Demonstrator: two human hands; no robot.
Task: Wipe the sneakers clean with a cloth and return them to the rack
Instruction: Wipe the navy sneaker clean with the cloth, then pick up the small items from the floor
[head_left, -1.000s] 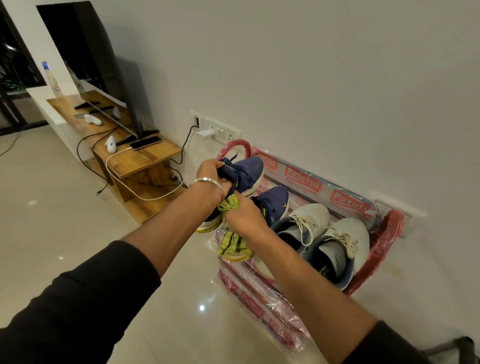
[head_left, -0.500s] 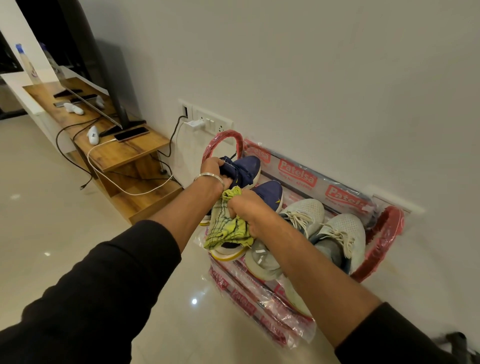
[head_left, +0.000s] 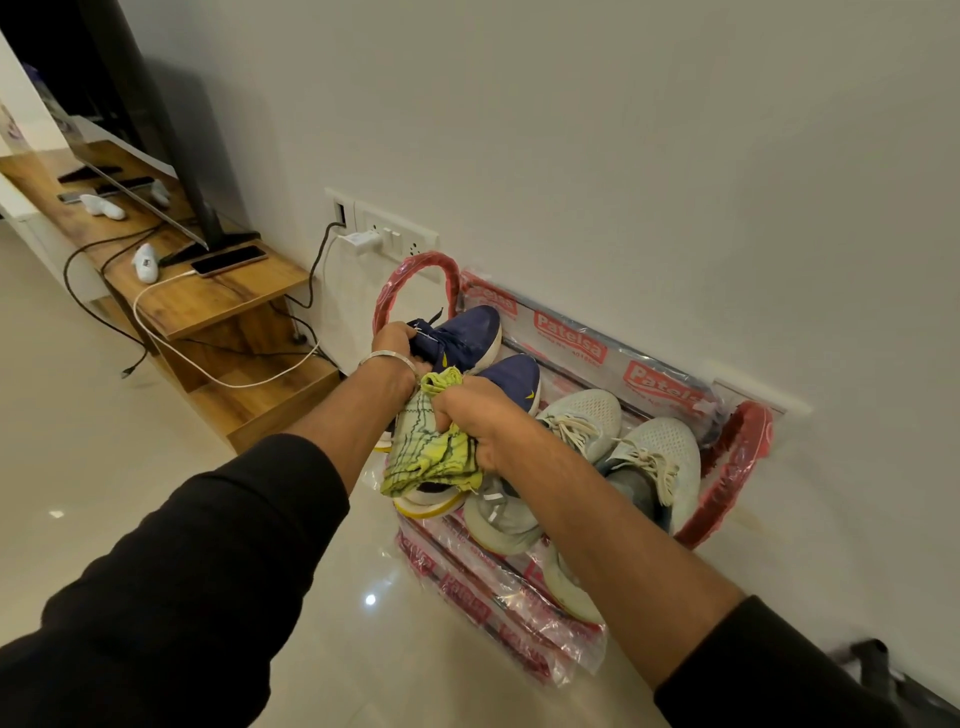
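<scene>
My left hand (head_left: 396, 340) grips the far navy sneaker (head_left: 462, 338) by its laces, at the left end of the rack (head_left: 727, 467). My right hand (head_left: 467, 423) clutches the bunched yellow-green cloth (head_left: 428, 457) over the second navy sneaker (head_left: 511, 376), which sits on the rack just beside the first. Two pale sneakers (head_left: 660, 457) rest on the rack's right half. The rack stands against the wall (head_left: 623, 156).

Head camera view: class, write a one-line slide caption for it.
Left hand grips a navy sneaker on the rack while the right hand holds a yellow-green cloth.
</scene>
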